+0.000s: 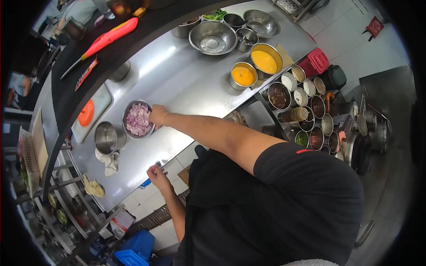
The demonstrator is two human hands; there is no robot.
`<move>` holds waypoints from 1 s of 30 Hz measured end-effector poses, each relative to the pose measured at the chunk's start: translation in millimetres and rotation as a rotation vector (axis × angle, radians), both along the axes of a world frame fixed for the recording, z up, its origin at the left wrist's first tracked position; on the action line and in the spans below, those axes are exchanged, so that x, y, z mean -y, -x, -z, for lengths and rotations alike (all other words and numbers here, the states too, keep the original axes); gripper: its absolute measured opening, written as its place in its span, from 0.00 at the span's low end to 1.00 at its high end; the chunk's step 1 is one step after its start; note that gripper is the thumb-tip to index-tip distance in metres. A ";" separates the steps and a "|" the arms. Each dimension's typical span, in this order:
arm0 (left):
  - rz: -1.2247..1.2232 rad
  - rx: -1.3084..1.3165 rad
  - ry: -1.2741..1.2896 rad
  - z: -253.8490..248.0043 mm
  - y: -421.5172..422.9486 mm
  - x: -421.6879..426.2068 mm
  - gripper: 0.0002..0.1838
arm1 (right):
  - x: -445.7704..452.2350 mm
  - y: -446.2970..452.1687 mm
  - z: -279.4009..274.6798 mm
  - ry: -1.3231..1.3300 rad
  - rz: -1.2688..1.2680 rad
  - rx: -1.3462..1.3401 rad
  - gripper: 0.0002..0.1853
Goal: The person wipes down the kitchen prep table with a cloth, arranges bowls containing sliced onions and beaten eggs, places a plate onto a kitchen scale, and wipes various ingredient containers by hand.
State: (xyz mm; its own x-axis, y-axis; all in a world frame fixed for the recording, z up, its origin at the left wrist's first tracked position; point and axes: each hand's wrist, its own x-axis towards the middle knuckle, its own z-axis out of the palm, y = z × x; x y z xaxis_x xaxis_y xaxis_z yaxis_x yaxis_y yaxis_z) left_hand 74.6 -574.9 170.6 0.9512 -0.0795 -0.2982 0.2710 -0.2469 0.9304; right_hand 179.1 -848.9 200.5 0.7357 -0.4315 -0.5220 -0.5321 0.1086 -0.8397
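Note:
My right hand (158, 116) reaches across the table and grips the right rim of a metal bowl (126, 128) filled with chopped purple onions (138, 120). Near the table's front edge, my left hand (157, 174) is raised with its fingers loosely curled and apart, with nothing visible in it. An empty-looking metal pot (106, 138) stands close beside the onion bowl, with a white cloth (108, 163) below it. On a white cutting board (103, 103) behind lies an orange-red round item (86, 112).
Metal bowls (213, 38) and two pots of orange liquid (243, 76) stand farther along the steel table (177, 80). Several containers of sauces (279, 95) are at the right. A dark overhead shelf (111, 53) holds a red lighter (111, 37). Blue bin (135, 248) below.

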 end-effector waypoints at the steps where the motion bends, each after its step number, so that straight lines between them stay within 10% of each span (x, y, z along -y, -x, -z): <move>1: 0.013 -0.017 -0.013 0.0 4.9 -5.9 0.10 | 3.8 11.0 -22.9 0.003 0.004 -0.004 0.17; 10: -0.023 -0.055 -0.013 -5.3 -10.6 4.3 0.07 | 157.5 159.0 -136.6 -0.013 -0.170 0.136 0.22; 16: 0.034 -0.043 -0.017 -31.1 -16.9 70.1 0.16 | 313.7 349.7 -223.9 0.127 0.176 0.132 0.20; 30: 0.421 -0.332 0.228 -68.8 -10.8 486.8 0.41 | 546.2 532.6 -40.6 -0.038 0.894 0.095 0.18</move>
State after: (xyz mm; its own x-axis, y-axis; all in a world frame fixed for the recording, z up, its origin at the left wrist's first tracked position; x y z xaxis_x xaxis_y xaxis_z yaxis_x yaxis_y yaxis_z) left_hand 85.4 -1061.7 239.3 0.6820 -0.5277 -0.5063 0.4794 -0.2002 0.8544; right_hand -353.5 -1395.1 241.2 0.1742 -0.8472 -0.5019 -0.1645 0.4775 -0.8631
